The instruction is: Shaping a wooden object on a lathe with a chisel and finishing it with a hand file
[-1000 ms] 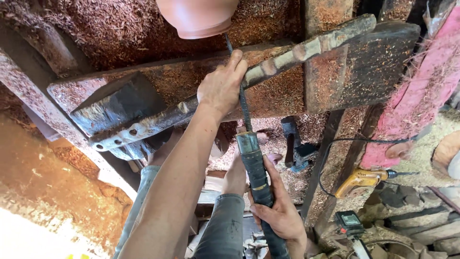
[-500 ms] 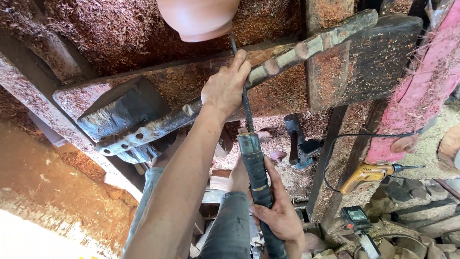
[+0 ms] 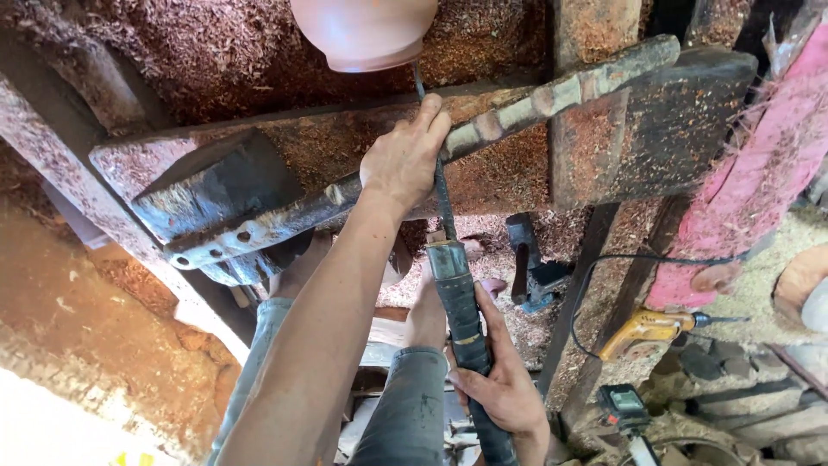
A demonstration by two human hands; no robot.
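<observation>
A pale pinkish wooden bowl-shaped piece (image 3: pixel 364 33) hangs at the top of the view, mounted over a bed covered in red-brown shavings. A long turning chisel (image 3: pixel 454 285) with a dark taped handle runs up from the bottom to the piece; its thin metal shaft touches the piece's lower edge. My right hand (image 3: pixel 502 388) grips the handle low down. My left hand (image 3: pixel 404 155) rests on a worn metal bar (image 3: pixel 535 102) that serves as a rest, with its fingers curled round the chisel's shaft. My knees in grey trousers (image 3: pixel 405 406) sit below.
A heavy rusted frame (image 3: pixel 216 194) crosses left of my arm. A yellow power drill (image 3: pixel 649 330) with a black cable lies at the right beside a pink dusty beam (image 3: pixel 750 181). A dark hammer-like tool (image 3: pixel 526 259) lies under the frame. Orange earth (image 3: pixel 95 345) lies at the lower left.
The view has shifted slightly. Both hands keep their grip on the chisel, and its tip stays against the wooden piece.
</observation>
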